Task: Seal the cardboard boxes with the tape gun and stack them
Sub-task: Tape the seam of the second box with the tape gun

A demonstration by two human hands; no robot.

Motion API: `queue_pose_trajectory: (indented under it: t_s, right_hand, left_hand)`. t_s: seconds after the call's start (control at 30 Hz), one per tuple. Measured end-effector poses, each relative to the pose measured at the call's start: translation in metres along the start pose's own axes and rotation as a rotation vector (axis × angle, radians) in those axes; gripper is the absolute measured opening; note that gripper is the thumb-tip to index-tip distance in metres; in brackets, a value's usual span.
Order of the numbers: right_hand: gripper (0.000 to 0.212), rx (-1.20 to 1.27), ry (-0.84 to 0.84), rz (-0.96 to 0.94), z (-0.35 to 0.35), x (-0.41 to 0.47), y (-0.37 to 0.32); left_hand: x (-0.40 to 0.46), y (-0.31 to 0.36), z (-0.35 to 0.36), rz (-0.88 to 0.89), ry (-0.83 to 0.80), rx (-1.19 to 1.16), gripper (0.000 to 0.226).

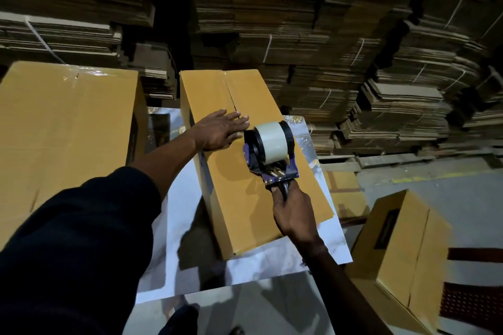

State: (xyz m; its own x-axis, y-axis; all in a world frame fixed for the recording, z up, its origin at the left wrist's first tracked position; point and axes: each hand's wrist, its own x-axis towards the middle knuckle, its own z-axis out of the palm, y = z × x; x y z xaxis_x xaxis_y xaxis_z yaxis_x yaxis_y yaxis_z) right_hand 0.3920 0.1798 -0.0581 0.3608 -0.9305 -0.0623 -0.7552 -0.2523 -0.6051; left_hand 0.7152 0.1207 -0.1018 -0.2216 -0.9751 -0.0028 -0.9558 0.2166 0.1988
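Note:
A long yellow-brown cardboard box (245, 198) lies on a white table (253, 266), its top flaps closed with the centre seam showing at the far end. My left hand (220, 130) presses flat on the flaps with straight fingers. My right hand (294, 212) grips the handle of a blue and black tape gun (268, 152) carrying a roll of clear tape. The gun sits on the box top near the middle, just right of my left hand.
A larger box (65, 128) with glossy tape across its top stands at the left. Another box (402, 247) sits on the floor at the right beside a red patterned object (473, 294). Tall stacks of flattened cardboard (326, 35) fill the background.

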Motion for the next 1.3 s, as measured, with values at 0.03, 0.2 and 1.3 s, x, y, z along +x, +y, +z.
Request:
queue_pose_trajectory:
  t_s: [0.03, 0.2, 1.3]
  right_hand:
    - [0.026, -0.002, 0.005, -0.012, -0.003, -0.007, 0.006]
    - [0.024, -0.005, 0.004, -0.005, -0.007, -0.023, 0.014]
    - [0.016, 0.1, 0.008, -0.034, -0.02, -0.095, 0.048]
  left_hand:
    - [0.0, 0.001, -0.001, -0.009, -0.007, 0.001, 0.096]
    - [-0.006, 0.02, -0.005, -0.016, -0.033, 0.014, 0.059]
    - [-0.05, 0.12, 0.022, 0.101, -0.009, -0.037, 0.055]
